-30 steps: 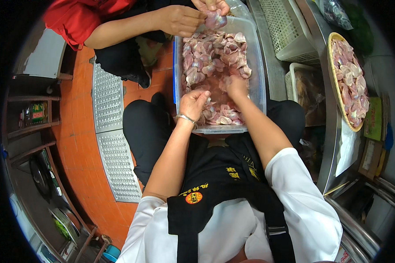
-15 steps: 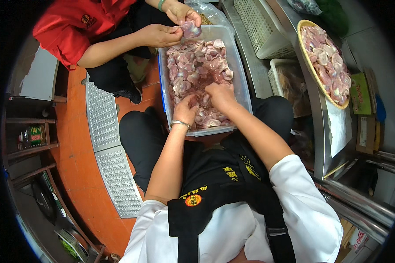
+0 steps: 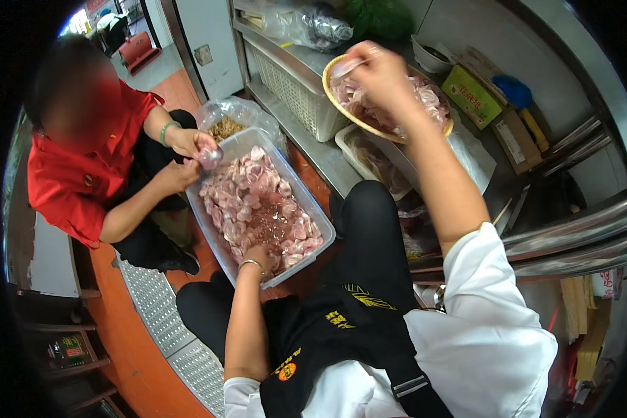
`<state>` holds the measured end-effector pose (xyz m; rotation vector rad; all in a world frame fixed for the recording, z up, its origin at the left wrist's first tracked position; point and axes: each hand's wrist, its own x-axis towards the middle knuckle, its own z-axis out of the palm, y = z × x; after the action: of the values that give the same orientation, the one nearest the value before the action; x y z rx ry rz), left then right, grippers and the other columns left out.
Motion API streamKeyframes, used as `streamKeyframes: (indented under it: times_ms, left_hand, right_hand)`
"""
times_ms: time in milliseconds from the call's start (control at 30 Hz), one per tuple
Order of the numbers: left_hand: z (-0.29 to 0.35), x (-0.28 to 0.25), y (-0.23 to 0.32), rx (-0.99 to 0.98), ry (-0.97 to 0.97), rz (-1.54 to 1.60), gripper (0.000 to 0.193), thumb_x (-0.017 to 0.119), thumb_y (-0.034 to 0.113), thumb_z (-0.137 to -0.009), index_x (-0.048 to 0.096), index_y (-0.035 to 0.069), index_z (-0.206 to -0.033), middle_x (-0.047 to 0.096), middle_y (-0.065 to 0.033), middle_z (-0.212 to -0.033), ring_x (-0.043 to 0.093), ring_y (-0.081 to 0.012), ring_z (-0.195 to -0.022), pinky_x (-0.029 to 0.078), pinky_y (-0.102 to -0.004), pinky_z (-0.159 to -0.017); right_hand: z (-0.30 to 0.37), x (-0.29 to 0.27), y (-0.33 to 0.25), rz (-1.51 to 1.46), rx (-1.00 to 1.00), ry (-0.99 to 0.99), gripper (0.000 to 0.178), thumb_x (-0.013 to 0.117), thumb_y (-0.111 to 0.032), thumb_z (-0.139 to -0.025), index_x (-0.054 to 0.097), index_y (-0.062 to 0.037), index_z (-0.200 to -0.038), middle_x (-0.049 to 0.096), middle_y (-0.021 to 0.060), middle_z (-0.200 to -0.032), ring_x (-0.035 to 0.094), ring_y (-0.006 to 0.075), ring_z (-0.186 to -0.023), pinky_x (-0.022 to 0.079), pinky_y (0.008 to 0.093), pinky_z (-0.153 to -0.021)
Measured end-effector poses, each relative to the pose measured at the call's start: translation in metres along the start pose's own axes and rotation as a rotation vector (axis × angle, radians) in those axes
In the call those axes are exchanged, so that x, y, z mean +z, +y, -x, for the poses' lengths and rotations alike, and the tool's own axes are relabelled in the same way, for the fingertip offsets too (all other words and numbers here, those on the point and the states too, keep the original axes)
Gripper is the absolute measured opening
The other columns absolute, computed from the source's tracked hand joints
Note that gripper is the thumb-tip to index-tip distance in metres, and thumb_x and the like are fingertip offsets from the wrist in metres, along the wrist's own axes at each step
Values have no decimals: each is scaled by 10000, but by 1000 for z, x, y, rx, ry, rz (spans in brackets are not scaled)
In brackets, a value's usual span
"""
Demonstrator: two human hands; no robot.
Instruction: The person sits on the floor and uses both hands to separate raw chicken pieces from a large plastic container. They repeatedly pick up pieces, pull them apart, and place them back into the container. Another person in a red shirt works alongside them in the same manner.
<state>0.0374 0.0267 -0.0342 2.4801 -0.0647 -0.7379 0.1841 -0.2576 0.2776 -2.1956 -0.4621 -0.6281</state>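
A clear plastic tub (image 3: 308, 182) full of raw pink gizzards (image 3: 233, 209) in reddish water stands in front of me. My left hand (image 3: 259, 258) reaches down among them at the tub's near side, its fingertips hidden by meat and water. Up to the right, my right hand (image 3: 383, 75) is over a round woven basket (image 3: 369, 127) heaped with gizzards. Its fingers look closed on a pale pink gizzard (image 3: 346, 67), somewhat blurred. Across the tub, a co-worker in red holds another gizzard (image 3: 209, 157) between both hands (image 3: 187, 141).
The basket rests on a steel counter at the right. Below it are a white plastic crate (image 3: 289, 83) and a smaller white basket (image 3: 369, 164). A clear bag (image 3: 230, 111) with brown contents lies behind the tub. Metal grating (image 3: 146, 296) runs along the orange floor.
My right hand has left the tub and swung up right to the basket, with a gizzard in its fingers. My left hand stays in the tub. The view has turned toward the right.
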Motion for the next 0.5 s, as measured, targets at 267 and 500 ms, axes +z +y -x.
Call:
streamKeyframes:
  times_ms: [267, 500]
  left_hand:
    - [-18, 23, 33, 178, -145, -699, 361, 406, 245, -807, 543, 167, -1131, 368, -95, -1311, 307, -267, -1228, 210, -505, -978]
    - [13, -1, 5, -64, 65, -151, 262, 570, 154, -715, 576, 85, -968, 448, -174, -1195, 449, -308, -1086, 383, -355, -866]
  right_hand:
    - [8, -113, 134, 466, 335, -252, 229, 560, -140, -744, 554, -4, -929, 586, 161, -919, 561, 272, -829, 434, 344, -742]
    - [63, 7, -8, -29, 71, -14, 169, 513, -52, -749, 575, -36, -906, 586, 144, -890, 557, 293, -846, 430, 345, -759]
